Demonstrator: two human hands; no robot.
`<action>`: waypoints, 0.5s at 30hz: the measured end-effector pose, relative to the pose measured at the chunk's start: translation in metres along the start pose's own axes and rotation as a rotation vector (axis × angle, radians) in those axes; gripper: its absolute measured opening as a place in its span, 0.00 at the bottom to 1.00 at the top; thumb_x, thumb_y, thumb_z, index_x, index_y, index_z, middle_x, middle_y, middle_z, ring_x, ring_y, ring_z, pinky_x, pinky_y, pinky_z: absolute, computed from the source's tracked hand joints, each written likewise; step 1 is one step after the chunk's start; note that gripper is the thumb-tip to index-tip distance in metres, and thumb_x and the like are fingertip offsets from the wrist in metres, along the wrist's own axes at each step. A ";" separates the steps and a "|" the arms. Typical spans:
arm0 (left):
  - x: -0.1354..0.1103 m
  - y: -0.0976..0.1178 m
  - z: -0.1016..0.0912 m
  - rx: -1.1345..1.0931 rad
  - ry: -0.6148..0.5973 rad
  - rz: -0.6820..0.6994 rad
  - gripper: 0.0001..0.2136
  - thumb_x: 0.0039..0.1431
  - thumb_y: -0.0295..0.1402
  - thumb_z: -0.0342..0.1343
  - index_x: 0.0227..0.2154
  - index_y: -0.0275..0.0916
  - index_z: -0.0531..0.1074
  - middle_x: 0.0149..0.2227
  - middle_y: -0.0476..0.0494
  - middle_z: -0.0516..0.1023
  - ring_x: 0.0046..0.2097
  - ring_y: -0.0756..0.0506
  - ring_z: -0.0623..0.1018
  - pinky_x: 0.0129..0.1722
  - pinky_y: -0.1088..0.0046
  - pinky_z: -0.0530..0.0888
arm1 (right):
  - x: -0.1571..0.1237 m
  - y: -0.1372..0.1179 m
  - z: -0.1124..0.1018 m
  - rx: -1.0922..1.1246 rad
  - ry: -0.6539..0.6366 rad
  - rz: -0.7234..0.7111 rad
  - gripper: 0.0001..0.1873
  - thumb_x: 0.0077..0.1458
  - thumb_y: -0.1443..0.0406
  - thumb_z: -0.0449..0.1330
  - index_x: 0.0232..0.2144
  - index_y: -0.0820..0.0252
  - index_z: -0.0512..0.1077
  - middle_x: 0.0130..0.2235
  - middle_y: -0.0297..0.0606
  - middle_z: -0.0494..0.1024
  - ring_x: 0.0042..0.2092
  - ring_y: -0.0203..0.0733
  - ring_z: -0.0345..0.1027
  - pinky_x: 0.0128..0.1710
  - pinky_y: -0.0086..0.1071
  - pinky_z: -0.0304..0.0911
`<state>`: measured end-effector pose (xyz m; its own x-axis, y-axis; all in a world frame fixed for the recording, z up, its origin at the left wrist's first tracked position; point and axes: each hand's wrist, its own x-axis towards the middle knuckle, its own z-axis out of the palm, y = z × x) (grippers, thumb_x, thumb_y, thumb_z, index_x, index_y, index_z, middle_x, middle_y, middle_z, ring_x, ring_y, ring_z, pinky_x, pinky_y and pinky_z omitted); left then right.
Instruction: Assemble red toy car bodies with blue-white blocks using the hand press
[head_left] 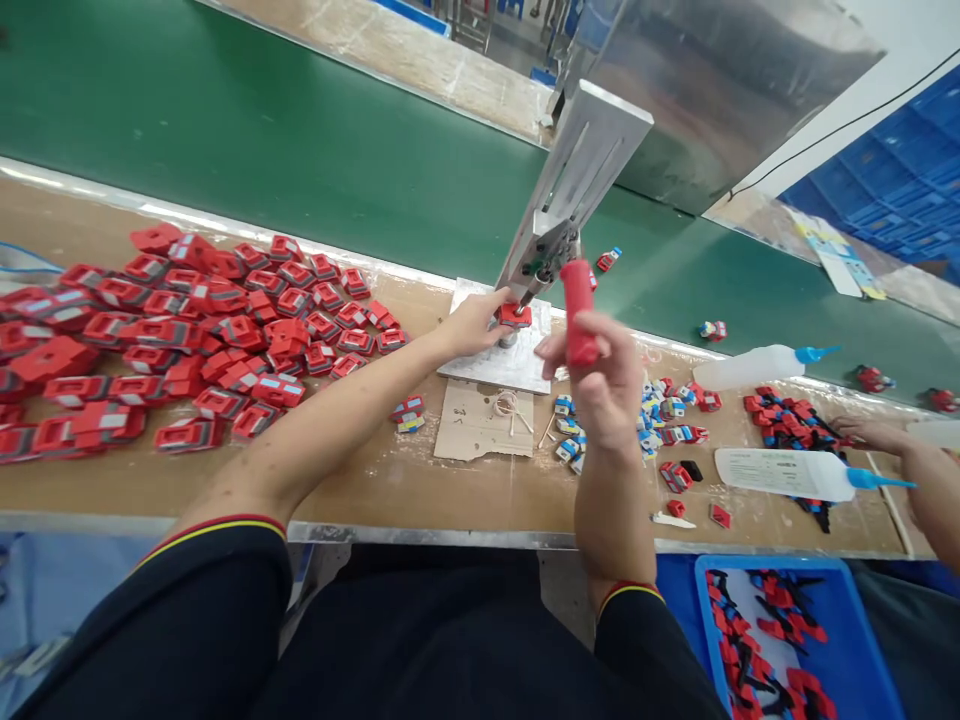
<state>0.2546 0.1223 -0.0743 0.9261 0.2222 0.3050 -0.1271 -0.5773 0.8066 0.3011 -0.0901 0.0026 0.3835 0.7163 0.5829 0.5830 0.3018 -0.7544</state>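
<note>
My left hand [476, 325] reaches to the metal press [555, 240] and its fingers close on a small red toy car part [515, 316]. That part sits under the tip of the press, above the silvery base plate [480, 372]. The fingers of my right hand [613, 385] wrap round the press's red lever handle [577, 305], which stands nearly upright. On the table left of my left hand spreads a big heap of red toy car bodies [217, 295]. Blue, white and yellow toy car pieces [667, 405] lie beside my right hand.
A piece of cardboard [457, 425] with cotton swabs lies before the press. Two white squeeze bottles [784, 473] rest at the right, near another person's hand [874, 435]. Behind runs a green conveyor belt [337, 150]. A blue tray [862, 640] of red and black parts stands lower right.
</note>
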 end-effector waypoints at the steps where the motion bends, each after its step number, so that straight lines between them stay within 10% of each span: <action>1: 0.001 0.000 0.001 -0.008 0.007 -0.010 0.15 0.60 0.26 0.63 0.51 0.36 0.75 0.45 0.40 0.85 0.45 0.42 0.82 0.50 0.64 0.77 | 0.017 -0.013 -0.005 -0.050 0.014 0.003 0.38 0.64 0.32 0.55 0.66 0.41 0.65 0.49 0.41 0.82 0.46 0.47 0.82 0.34 0.40 0.79; 8: -0.008 -0.004 -0.011 -0.210 0.037 -0.194 0.20 0.56 0.26 0.67 0.51 0.37 0.73 0.38 0.43 0.83 0.38 0.46 0.82 0.42 0.66 0.79 | 0.129 -0.040 -0.036 -0.011 0.069 -0.114 0.43 0.59 0.32 0.62 0.68 0.37 0.60 0.62 0.32 0.77 0.59 0.43 0.79 0.54 0.37 0.80; 15: -0.081 0.037 -0.050 -0.691 0.009 -0.267 0.27 0.51 0.35 0.75 0.49 0.44 0.66 0.41 0.45 0.86 0.43 0.43 0.87 0.43 0.64 0.83 | 0.017 -0.010 -0.011 -0.093 0.123 -0.030 0.28 0.66 0.45 0.65 0.63 0.42 0.69 0.54 0.40 0.79 0.48 0.44 0.78 0.40 0.37 0.80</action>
<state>0.1573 0.1227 -0.0436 0.9542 0.2939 0.0554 -0.0952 0.1230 0.9878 0.3101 -0.0879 0.0233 0.4468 0.6236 0.6415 0.6571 0.2579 -0.7083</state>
